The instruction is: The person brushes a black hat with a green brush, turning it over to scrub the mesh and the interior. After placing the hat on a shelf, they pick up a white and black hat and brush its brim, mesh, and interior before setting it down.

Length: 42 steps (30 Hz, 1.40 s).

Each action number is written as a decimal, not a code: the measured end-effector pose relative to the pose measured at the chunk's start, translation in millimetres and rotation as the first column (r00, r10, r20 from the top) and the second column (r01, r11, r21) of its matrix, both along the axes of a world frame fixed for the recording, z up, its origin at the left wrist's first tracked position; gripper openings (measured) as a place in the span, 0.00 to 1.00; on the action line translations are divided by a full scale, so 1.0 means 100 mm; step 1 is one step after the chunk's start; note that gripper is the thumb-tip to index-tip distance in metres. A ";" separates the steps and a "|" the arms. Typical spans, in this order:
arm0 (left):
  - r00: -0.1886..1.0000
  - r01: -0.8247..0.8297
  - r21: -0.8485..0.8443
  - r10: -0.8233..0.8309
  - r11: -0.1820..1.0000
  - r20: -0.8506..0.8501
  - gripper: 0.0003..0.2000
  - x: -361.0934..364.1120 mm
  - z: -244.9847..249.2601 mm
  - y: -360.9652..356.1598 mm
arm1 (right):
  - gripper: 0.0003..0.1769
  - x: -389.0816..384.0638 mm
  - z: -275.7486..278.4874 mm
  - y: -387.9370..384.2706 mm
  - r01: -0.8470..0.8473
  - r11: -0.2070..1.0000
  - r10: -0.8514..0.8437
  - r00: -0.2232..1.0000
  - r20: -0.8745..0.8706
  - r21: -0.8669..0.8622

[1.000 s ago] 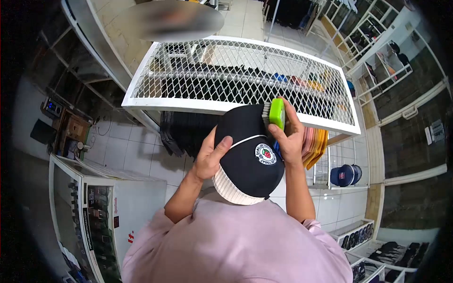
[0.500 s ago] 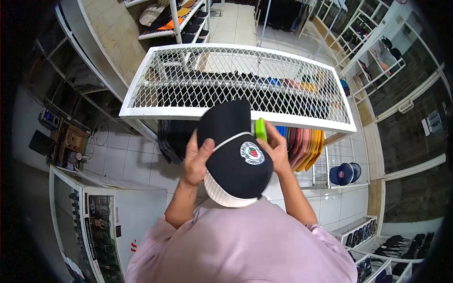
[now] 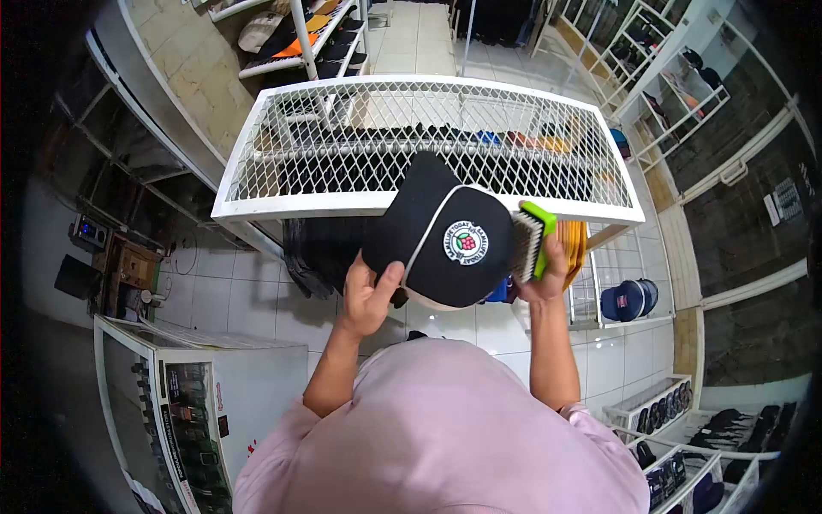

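Observation:
A black baseball cap (image 3: 445,265) with a white piping line and a round embroidered raspberry patch (image 3: 465,243) is held up before my chest. Its black brim points up and to the left, over the edge of the mesh rack. My left hand (image 3: 368,298) pinches the cap at its lower left, thumb on the outside. In my right hand (image 3: 548,270) is a brush with a bright green back (image 3: 541,219), its pale and dark bristles facing the cap's right side. The bristle tips are close beside the crown.
A white rack with a mesh top (image 3: 244,210) stands in front, with dark and yellow garments (image 3: 575,244) hanging beneath. At left is a glass display case (image 3: 265,377). Blue caps (image 3: 623,300) sit on a low shelf at right, and shelves with caps (image 3: 317,34) stand behind.
The cap has risen and turned, its patch now facing me more squarely and its pale inside mostly hidden. My right hand has moved right with the brush, whose bristles now show.

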<state>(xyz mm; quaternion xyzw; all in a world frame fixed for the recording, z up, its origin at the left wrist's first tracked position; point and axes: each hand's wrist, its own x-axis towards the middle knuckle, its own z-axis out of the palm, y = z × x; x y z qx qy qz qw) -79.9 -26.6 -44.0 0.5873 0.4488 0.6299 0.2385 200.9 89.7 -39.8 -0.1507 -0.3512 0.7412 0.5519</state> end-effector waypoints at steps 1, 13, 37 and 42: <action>0.949 0.229 -0.076 -0.205 0.971 0.239 0.27 -0.16 -0.30 -0.08 | 0.46 0.09 0.06 0.04 -0.059 0.998 0.059 0.998 0.026 0.015; -0.071 0.877 0.117 -0.117 0.466 0.991 0.28 0.14 0.24 0.19 | 0.37 -0.21 0.76 0.02 -0.449 0.818 0.107 0.733 0.672 0.360; 0.188 0.979 -0.148 -0.334 0.141 0.924 0.22 1.22 0.38 0.63 | 0.36 1.11 0.39 -0.83 0.183 0.799 -0.592 0.413 0.692 0.573; 0.012 0.995 -0.038 -0.263 -0.097 0.965 0.22 1.70 0.23 0.78 | 0.37 1.30 0.51 -1.11 0.320 0.703 -0.703 0.448 0.552 0.636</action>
